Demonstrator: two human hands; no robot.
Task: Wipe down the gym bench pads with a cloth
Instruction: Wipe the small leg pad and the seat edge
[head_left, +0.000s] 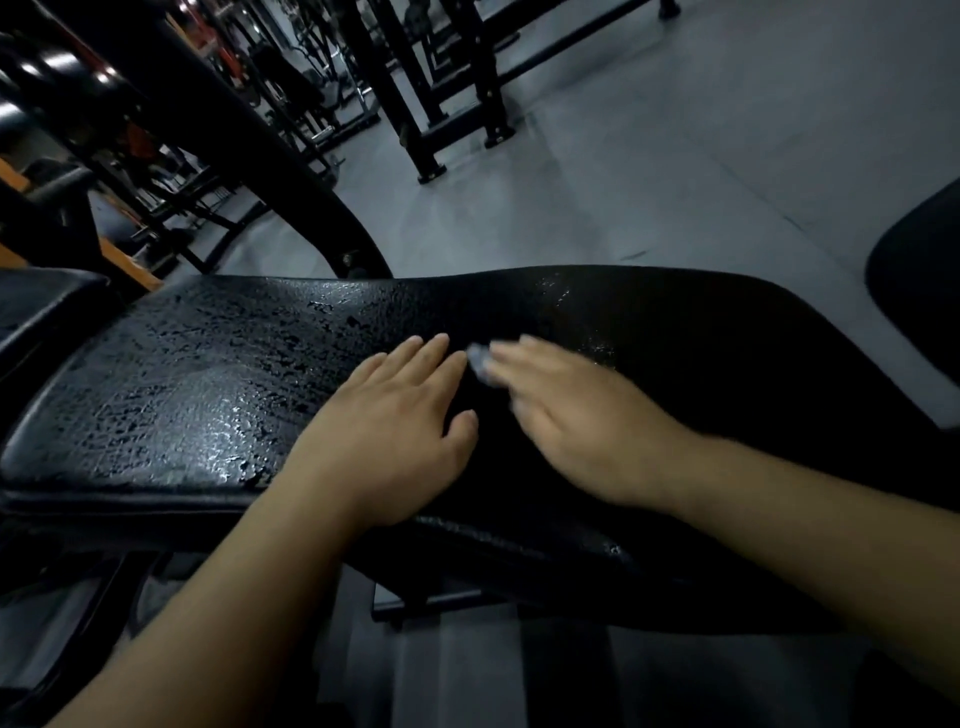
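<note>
A black, cracked and glossy bench pad (208, 384) fills the middle of the view. My left hand (384, 431) lies flat on it, fingers straight and together, palm down. Just to its right, my right hand (566, 415) is blurred by motion and sits low over the darker part of the pad. A small pale grey cloth (480, 364) pokes out at its fingertips, seemingly pinched between fingers and thumb. Most of the cloth is hidden under the hand. Wet specks glint on the pad beyond the right hand.
A thick black frame arm (249, 150) rises behind the pad on the left. Another black pad (919, 270) sits at the right edge, and a smaller one (41, 306) at the left. Black racks (431, 93) stand on the grey floor (675, 171) behind.
</note>
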